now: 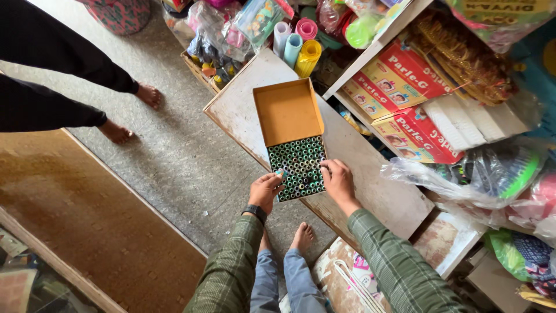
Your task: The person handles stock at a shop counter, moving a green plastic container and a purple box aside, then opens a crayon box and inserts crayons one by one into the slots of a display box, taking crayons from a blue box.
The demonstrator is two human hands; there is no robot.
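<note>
Two hands, left hand (265, 190) and right hand (338, 181), fingers gripping open yellow box (295, 139), red cartons (405, 87) beside.

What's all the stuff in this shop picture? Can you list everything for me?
open box: one, cardboard brown with lid flipped back, packed with small green-and-dark tubes standing on end, on the counter
counter: one, worn white, centre
paper rolls: four, grey, pink, blue, yellow, at the counter's far end
biscuit cartons: several, red and yellow, on the shelves at right
plastic bags: many, clear, holding colourful goods, right and top
mat: one, brown, on the floor at left
another person's bare feet: two, upper left
watch: one, dark, on the left wrist
left hand: at the box's left edge
right hand: at the box's right edge
</note>
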